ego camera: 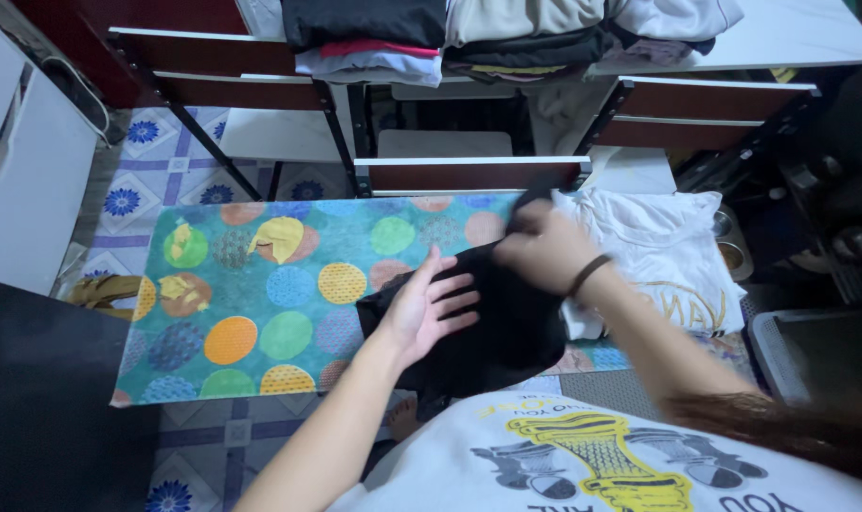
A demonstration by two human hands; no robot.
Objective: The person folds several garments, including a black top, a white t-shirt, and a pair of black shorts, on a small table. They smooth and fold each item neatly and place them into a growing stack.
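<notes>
My left hand (pixel 429 305) lies open and flat, fingers spread, pressing down on a black garment (pixel 492 327) that rests on the right part of the spotted cover (pixel 260 313) spread over the counter in front of me. My right hand (pixel 543 248) is closed around the upper edge of the same black garment, pinching a fold of it and lifting it a little above the surface; this hand is blurred, so I cannot make out the single fingers. A dark band (pixel 588 274) sits on my right wrist.

The garment lies bunched, its lower part hanging over the near edge of the counter toward my body. Just to its right, partly under my right forearm, lies a white shirt (pixel 663 256) with gold print, crumpled and touching the black cloth.

The cover is teal with coloured circles, and its left part is bare. Beyond it stand dark brown chairs (pixel 469 173), and farther back a white table (pixel 791 43) carries stacks of folded clothes (pixel 450 33) in black, white, red and grey. The floor (pixel 165 171) below shows blue flower tiles.
</notes>
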